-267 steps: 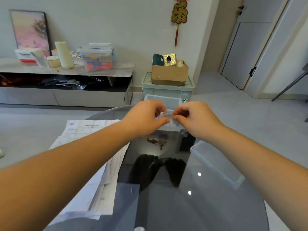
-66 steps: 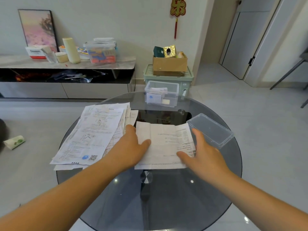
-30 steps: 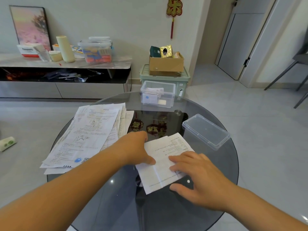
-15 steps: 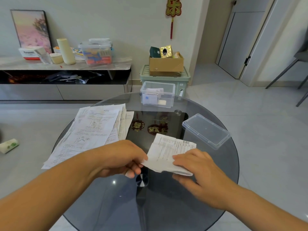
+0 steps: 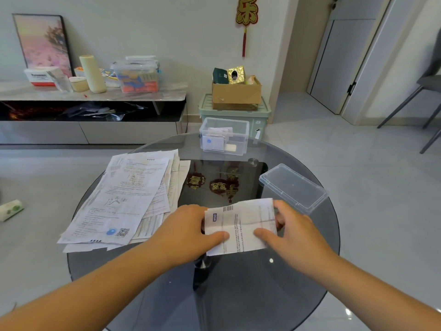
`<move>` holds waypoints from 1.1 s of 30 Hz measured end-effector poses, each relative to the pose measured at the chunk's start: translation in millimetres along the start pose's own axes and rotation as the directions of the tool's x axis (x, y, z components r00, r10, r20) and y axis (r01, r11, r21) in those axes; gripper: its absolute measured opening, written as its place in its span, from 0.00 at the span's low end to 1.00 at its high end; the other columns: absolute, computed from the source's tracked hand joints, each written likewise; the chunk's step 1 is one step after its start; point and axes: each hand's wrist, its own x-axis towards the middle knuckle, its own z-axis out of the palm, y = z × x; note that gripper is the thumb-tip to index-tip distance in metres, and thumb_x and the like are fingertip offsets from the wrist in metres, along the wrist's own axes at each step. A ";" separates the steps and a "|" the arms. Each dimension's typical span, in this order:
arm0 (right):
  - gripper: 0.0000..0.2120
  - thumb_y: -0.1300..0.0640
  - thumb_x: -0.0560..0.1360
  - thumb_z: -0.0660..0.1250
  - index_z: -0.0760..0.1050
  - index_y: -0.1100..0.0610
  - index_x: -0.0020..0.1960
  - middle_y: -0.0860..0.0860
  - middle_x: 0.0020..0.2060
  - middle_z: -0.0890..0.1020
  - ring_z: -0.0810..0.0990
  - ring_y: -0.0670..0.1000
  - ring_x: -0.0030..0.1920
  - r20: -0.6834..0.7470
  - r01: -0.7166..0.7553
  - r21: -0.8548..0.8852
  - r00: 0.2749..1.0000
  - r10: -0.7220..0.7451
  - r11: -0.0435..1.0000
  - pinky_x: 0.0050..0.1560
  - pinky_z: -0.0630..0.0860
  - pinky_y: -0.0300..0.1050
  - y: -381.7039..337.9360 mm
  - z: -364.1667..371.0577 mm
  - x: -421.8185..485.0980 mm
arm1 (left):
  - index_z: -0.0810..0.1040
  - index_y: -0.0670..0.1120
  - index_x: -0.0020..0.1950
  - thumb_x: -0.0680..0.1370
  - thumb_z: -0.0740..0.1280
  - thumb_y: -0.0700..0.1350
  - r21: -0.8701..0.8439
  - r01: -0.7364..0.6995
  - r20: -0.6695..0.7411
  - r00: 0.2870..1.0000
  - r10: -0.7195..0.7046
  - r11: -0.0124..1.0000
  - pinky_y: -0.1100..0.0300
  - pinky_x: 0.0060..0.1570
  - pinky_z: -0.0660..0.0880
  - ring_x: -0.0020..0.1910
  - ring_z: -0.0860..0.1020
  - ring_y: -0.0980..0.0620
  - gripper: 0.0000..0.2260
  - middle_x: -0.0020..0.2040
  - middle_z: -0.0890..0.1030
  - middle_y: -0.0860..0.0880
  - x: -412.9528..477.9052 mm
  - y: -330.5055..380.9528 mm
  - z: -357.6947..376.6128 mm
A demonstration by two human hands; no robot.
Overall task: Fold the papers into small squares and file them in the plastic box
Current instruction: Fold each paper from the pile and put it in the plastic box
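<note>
A folded white printed paper [image 5: 241, 225] with a barcode is held just above the round glass table [image 5: 238, 295]. My left hand [image 5: 188, 231] pinches its left edge, thumb on top. My right hand [image 5: 290, 231] pinches its right edge, thumb on the front, fingers behind. A clear plastic box [image 5: 224, 136] with small folded papers inside stands at the table's far edge. Its clear lid [image 5: 292, 187] lies upside down at the right. A stack of unfolded papers [image 5: 128, 197] lies at the left.
Beyond the table stand a green storage bin [image 5: 260, 115] with a cardboard box [image 5: 236, 93] on top and a low cabinet [image 5: 90, 111] carrying containers. A chair [image 5: 427, 91] is at the far right. A small roll [image 5: 10, 210] lies on the floor at left.
The paper lay open and flat on the table two seconds ago. It has since been folded over and lifted, and both hands now pinch its side edges.
</note>
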 end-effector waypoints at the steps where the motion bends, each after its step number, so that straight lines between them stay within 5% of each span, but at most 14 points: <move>1: 0.28 0.42 0.74 0.72 0.63 0.40 0.69 0.39 0.55 0.76 0.71 0.45 0.59 -0.016 -0.023 -0.059 1.000 0.022 0.998 0.59 0.74 0.43 -1.3 0.5 1.3 | 0.74 0.58 0.56 0.72 0.71 0.65 0.060 0.020 -0.023 1.000 -0.018 0.998 0.61 0.46 0.82 0.47 0.79 0.56 0.18 0.51 0.77 0.61 3.4 -0.7 4.8; 6: 0.36 0.35 0.74 0.68 0.54 0.38 0.75 0.39 0.63 0.68 0.62 0.47 0.66 -0.025 0.021 -0.259 0.999 -0.029 0.966 0.70 0.61 0.51 -3.6 6.9 3.5 | 0.53 0.59 0.75 0.71 0.73 0.64 0.135 0.040 -0.090 0.996 -0.027 0.990 0.54 0.71 0.64 0.70 0.62 0.52 0.41 0.71 0.61 0.55 7.6 0.8 16.3; 9: 0.33 0.35 0.74 0.66 0.57 0.37 0.75 0.41 0.66 0.61 0.58 0.48 0.69 -0.033 0.086 -0.286 0.995 -0.099 0.955 0.70 0.58 0.48 -1.6 9.8 1.4 | 0.56 0.66 0.75 0.77 0.68 0.61 0.201 -0.078 -0.026 0.996 0.085 0.977 0.51 0.75 0.57 0.75 0.53 0.50 0.31 0.75 0.53 0.55 3.1 6.7 16.7; 13: 0.27 0.31 0.75 0.62 0.67 0.38 0.71 0.41 0.71 0.55 0.52 0.48 0.71 0.036 0.188 -0.349 0.982 -0.187 0.918 0.71 0.54 0.49 0.8 16.5 -1.7 | 0.63 0.66 0.76 0.80 0.61 0.62 0.252 -0.144 0.080 0.989 0.127 0.957 0.52 0.75 0.52 0.74 0.52 0.52 0.23 0.75 0.54 0.55 3.4 4.8 16.4; 24: 0.27 0.41 0.75 0.70 0.64 0.34 0.72 0.42 0.75 0.56 0.52 0.50 0.77 0.131 0.009 -0.284 0.991 0.029 0.959 0.76 0.52 0.57 7.6 -14.4 4.1 | 0.66 0.64 0.75 0.72 0.71 0.66 0.271 -0.119 0.154 0.985 0.079 0.955 0.54 0.70 0.64 0.66 0.62 0.54 0.32 0.65 0.64 0.57 16.0 7.7 3.0; 29: 0.23 0.54 0.79 0.68 0.68 0.39 0.71 0.39 0.67 0.64 0.59 0.46 0.71 0.036 0.137 -0.251 0.991 -0.132 0.958 0.71 0.61 0.45 2.8 -12.6 -2.0 | 0.63 0.60 0.74 0.66 0.77 0.66 0.232 -0.039 0.171 0.985 -0.002 0.972 0.54 0.64 0.71 0.63 0.65 0.53 0.41 0.63 0.66 0.54 24.2 17.3 1.1; 33: 0.13 0.48 0.80 0.64 0.74 0.41 0.65 0.34 0.62 0.69 0.63 0.40 0.65 0.132 0.335 -0.234 0.941 -0.311 0.913 0.66 0.68 0.42 -5.7 0.6 -11.6 | 0.65 0.57 0.69 0.62 0.78 0.69 0.261 -0.009 0.182 0.983 -0.040 0.965 0.55 0.58 0.75 0.57 0.71 0.53 0.42 0.60 0.71 0.54 27.0 21.8 2.9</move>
